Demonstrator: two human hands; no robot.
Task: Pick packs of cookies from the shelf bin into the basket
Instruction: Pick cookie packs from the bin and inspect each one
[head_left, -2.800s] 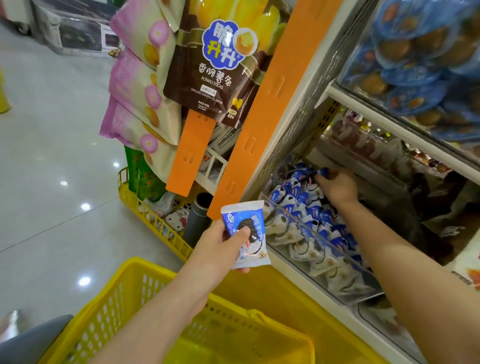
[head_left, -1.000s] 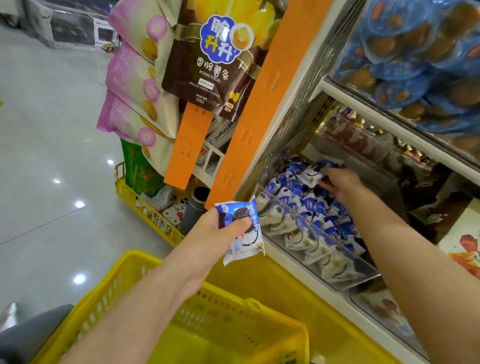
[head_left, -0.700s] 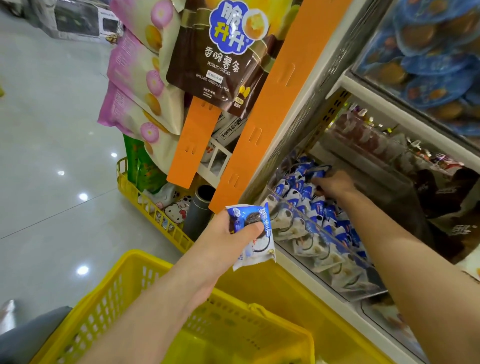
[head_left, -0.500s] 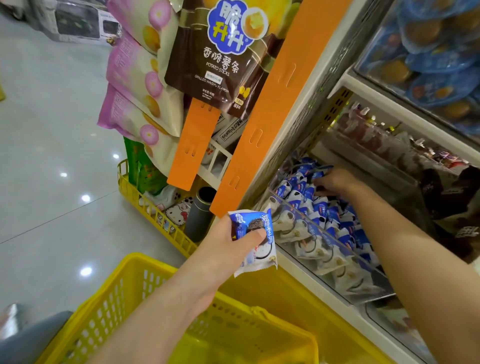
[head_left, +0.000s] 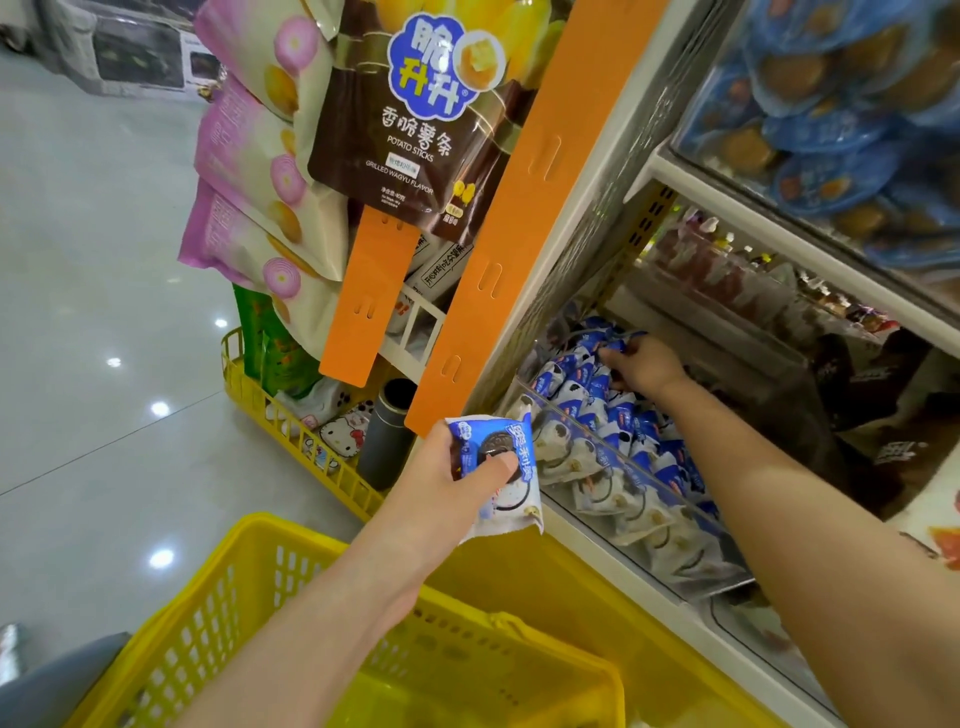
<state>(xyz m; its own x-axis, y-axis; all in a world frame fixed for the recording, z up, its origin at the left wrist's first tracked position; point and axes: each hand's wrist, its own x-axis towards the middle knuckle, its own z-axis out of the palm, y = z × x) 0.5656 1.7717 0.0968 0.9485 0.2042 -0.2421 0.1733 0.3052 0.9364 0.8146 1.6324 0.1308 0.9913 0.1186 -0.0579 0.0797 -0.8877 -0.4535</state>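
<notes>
The left hand (head_left: 447, 483) grips one cookie pack (head_left: 511, 470), thumb pressed on its printed front and fingers curled behind. This blue and white pack is held upright, over the far rim of the yellow basket (head_left: 218, 597) and just in front of the near left corner of the shelf bin (head_left: 631, 470). The basket sits at the near edge of the scene, below the left forearm.

The right hand (head_left: 647, 364) reaches deep into the bin, at its far end. Its fingers curl down into the pile of cookie packs (head_left: 597, 400), touching them, but whether they pinch one cannot be told. The bin is a clear plastic tray on a low shelf, and matching blue and white packs fill it in rows from near to far. Its transparent front wall stands between the camera and the packs, and the right forearm crosses over the bin's right part.

Left of the bin, a long orange strip (head_left: 519, 208) runs down the shelf's side post. A shorter orange strip (head_left: 371, 296) hangs beside it, under a brown potato sticks bag (head_left: 410, 130). Pink snack bags (head_left: 244, 166) hang further left. Below them a yellow wire rack (head_left: 291, 436) stands on the pale tiled floor (head_left: 78, 260), holding a dark cylinder (head_left: 387, 436) and a Hello Kitty item (head_left: 343, 434). Above the bin, the upper shelf (head_left: 779, 249) carries round cakes in blue wrappers (head_left: 831, 130).
</notes>
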